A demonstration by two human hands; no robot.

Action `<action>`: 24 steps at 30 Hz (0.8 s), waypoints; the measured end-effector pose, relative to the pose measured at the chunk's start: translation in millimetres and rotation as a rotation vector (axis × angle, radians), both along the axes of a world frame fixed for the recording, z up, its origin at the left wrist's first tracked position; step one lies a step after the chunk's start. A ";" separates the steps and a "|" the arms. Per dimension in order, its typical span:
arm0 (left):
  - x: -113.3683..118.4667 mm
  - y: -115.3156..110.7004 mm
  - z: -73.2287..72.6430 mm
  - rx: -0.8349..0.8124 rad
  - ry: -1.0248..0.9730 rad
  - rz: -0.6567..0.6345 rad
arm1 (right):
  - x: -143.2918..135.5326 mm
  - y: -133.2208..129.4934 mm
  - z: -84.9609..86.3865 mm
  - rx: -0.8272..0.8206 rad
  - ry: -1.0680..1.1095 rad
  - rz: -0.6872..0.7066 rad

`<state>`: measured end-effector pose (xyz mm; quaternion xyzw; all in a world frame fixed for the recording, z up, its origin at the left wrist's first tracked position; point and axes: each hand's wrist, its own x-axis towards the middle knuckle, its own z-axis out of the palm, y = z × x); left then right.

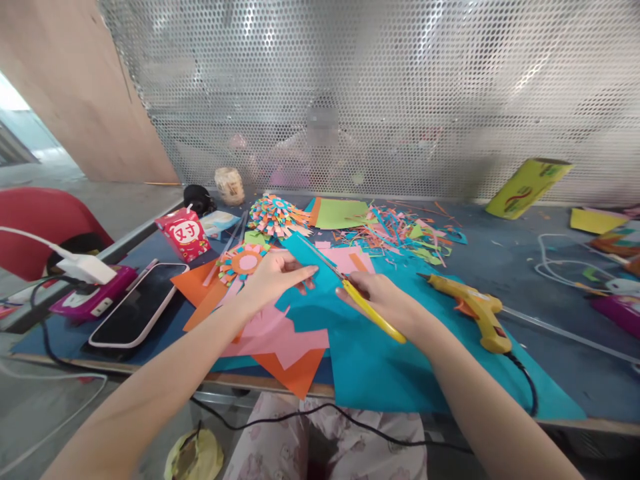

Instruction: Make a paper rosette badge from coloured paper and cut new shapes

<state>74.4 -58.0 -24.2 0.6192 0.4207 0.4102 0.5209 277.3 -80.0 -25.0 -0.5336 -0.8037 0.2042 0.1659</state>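
Observation:
My left hand (280, 273) pinches a blue strip of paper (306, 253) between thumb and fingers. In my right hand (377, 297) are yellow-handled scissors (373, 310), their blades lying along the strip's right edge and pointing up and left. Below both hands lies a large blue sheet (385, 373), with cut pink paper (265, 330) and orange paper (295, 367) to its left. A round fringed paper flower (246, 262) rests just beyond my left hand. Behind it stands a fuller ball of fringed strips (277, 215).
A yellow glue gun (475, 307) with a black cord lies to the right. Paper shreds (400, 230) are heaped at the back. On the left are a phone (143, 303), a red box (183, 233) and a purple power strip (95, 293). A yellow-green tube (525, 189) leans against the perforated metal panel (400, 87).

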 end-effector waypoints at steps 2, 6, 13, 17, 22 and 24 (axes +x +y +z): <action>-0.1 0.4 -0.8 0.004 0.003 -0.008 | -0.2 0.1 0.2 0.000 0.001 -0.001; -1.0 1.9 -2.2 0.012 0.004 -0.006 | -0.4 0.2 -0.1 0.004 0.015 -0.001; 1.2 1.9 -3.9 -0.020 0.039 -0.031 | -3.5 -1.0 -3.6 0.026 0.026 -0.017; 1.1 0.8 -4.2 -0.023 0.047 -0.034 | -2.9 1.5 -7.2 0.033 0.020 -0.024; 0.0 -0.5 -3.9 -0.011 0.048 -0.026 | -3.4 2.8 -8.8 0.013 0.059 -0.027; 0.0 -0.7 -4.3 -0.012 0.045 -0.041 | -4.0 2.2 -8.5 0.027 0.068 -0.019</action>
